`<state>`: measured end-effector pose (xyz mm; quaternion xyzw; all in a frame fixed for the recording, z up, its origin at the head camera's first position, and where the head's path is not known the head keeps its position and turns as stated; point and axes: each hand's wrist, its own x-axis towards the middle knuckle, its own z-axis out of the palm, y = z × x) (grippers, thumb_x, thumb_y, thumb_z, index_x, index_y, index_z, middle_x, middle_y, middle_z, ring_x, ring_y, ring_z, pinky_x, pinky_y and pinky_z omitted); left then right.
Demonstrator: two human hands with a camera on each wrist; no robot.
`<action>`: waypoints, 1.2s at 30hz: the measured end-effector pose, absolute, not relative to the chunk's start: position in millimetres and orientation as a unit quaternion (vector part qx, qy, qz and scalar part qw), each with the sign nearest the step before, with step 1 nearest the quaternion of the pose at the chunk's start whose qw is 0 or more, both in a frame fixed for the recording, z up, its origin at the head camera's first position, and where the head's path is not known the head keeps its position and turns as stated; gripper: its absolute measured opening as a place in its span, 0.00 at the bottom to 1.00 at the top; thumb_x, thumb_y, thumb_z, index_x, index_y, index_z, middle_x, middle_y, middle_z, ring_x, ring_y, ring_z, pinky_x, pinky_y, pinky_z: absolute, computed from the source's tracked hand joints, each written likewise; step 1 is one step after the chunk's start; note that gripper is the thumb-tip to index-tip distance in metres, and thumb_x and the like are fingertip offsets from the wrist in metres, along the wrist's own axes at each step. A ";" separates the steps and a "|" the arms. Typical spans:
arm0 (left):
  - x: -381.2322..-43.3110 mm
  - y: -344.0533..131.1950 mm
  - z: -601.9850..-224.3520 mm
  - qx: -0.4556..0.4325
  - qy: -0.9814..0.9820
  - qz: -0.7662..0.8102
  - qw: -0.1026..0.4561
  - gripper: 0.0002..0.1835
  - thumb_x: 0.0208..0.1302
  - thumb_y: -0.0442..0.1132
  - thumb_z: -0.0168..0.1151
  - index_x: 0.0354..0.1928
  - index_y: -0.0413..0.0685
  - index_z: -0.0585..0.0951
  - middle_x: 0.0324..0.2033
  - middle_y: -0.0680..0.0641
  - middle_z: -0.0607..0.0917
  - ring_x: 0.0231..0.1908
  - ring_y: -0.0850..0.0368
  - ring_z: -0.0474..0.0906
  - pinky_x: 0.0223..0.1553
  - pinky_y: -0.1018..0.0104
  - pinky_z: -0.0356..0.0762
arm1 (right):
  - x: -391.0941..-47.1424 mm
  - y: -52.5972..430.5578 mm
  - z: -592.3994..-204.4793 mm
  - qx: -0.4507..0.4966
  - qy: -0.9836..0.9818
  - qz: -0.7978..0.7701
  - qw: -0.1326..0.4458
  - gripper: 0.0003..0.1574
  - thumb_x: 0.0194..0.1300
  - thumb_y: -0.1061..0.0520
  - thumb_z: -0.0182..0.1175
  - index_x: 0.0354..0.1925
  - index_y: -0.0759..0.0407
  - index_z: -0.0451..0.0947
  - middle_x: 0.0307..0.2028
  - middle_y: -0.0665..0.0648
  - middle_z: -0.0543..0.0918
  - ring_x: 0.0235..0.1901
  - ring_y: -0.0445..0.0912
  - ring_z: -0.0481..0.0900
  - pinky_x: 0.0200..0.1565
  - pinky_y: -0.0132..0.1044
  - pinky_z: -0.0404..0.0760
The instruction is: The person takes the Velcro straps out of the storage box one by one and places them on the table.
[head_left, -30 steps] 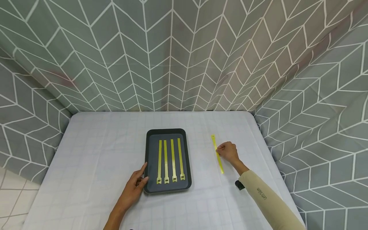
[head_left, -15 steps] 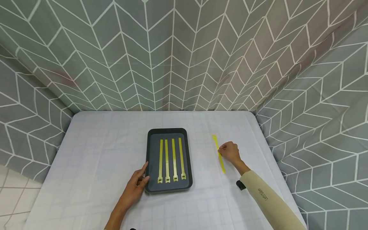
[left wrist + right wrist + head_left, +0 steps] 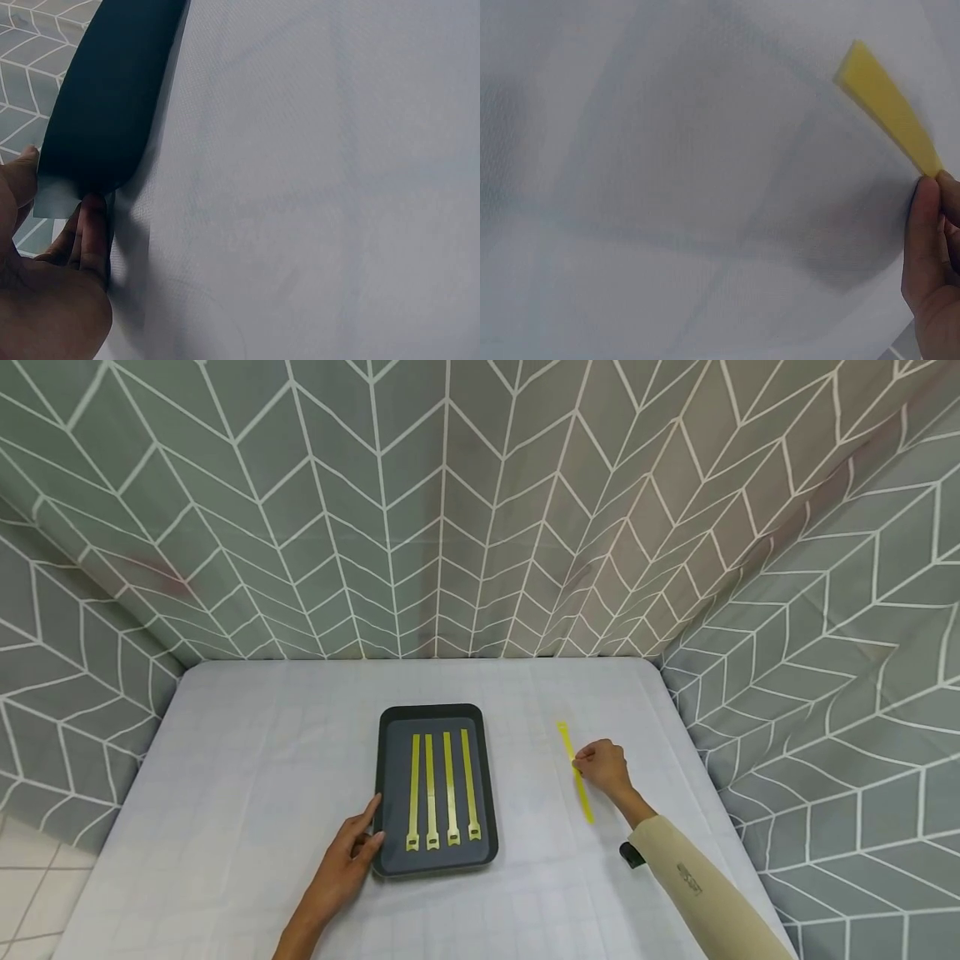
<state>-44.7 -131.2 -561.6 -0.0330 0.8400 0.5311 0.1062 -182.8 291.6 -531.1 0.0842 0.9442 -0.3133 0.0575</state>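
Observation:
A dark grey rectangular tray (image 3: 435, 860) lies on the table, with several yellow cable straps (image 3: 452, 793) side by side in it, their slotted heads toward the near end. My left hand (image 3: 343, 858) grips the tray's left edge. In the left wrist view, the thumb and fingers of that hand (image 3: 56, 292) are on either side of the tray's rim (image 3: 112, 97). To the right of the tray, my right hand (image 3: 606, 768) pinches another yellow cable strap (image 3: 566, 742) near its middle, head end pointing away. One flat end of this strap (image 3: 881, 94) shows in the right wrist view.
A white cloth (image 3: 247, 760) covers the table. Patterned grey curtains (image 3: 450, 527) hang along its far edge and right side. A small black device (image 3: 632, 855) sits beneath the right wrist. Floor tiles (image 3: 26, 885) show at the lower left.
My right hand has shifted slightly to the right with the pinched cable strap, a little farther from the tray. The left hand has stayed on the tray's edge. The head view has tilted slightly.

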 end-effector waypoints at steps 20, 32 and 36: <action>-44.7 -132.4 -564.2 -0.015 0.844 0.528 0.094 0.33 0.76 0.45 0.56 0.78 0.57 0.59 0.64 0.40 0.72 0.44 0.60 0.73 0.54 0.53 0.73 | -182.5 293.7 -536.4 0.094 0.954 -0.280 0.045 0.07 0.61 0.62 0.69 0.35 0.67 0.86 0.30 0.62 0.88 0.26 0.46 0.82 0.29 0.38 0.79; -45.6 -134.6 -564.7 -0.014 0.840 0.535 0.096 0.33 0.76 0.45 0.56 0.78 0.59 0.59 0.63 0.40 0.72 0.45 0.59 0.73 0.54 0.53 0.73 | -186.7 291.1 -527.5 0.095 0.954 -0.276 0.060 0.10 0.62 0.59 0.69 0.38 0.66 0.85 0.35 0.62 0.89 0.31 0.49 0.85 0.34 0.39 0.80; -45.5 -135.8 -565.7 -0.016 0.837 0.538 0.101 0.33 0.76 0.47 0.56 0.79 0.59 0.58 0.64 0.41 0.72 0.45 0.60 0.73 0.54 0.54 0.73 | -188.7 285.9 -526.1 0.073 0.957 -0.278 0.038 0.09 0.63 0.59 0.69 0.38 0.65 0.85 0.35 0.62 0.89 0.35 0.52 0.86 0.36 0.41 0.81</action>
